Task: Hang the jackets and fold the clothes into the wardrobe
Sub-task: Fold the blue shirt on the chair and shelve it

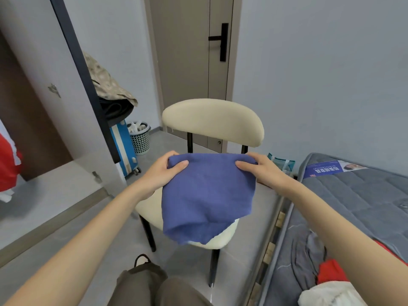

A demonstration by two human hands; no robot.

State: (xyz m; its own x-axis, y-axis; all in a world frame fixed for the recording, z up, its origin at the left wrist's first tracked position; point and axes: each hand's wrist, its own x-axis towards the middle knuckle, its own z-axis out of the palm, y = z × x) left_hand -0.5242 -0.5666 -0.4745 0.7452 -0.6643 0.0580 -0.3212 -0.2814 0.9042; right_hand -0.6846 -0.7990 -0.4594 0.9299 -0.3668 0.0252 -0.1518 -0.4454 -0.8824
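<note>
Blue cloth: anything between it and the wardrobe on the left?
The left hand and right hand grip the blue cloth above the cream chair. Only the open wardrobe door juts out on that side; the opening nearer the person looks unobstructed.

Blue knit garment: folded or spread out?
Folded. The blue knit garment shows a doubled top edge, pinched by the left hand and right hand, with layered lower edges over the cream chair.

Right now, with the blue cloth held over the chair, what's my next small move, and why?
Probably lower the blue cloth onto the chair seat and fold it: left hand and right hand pinch its top corners, its bottom hangs over the seat.
</note>
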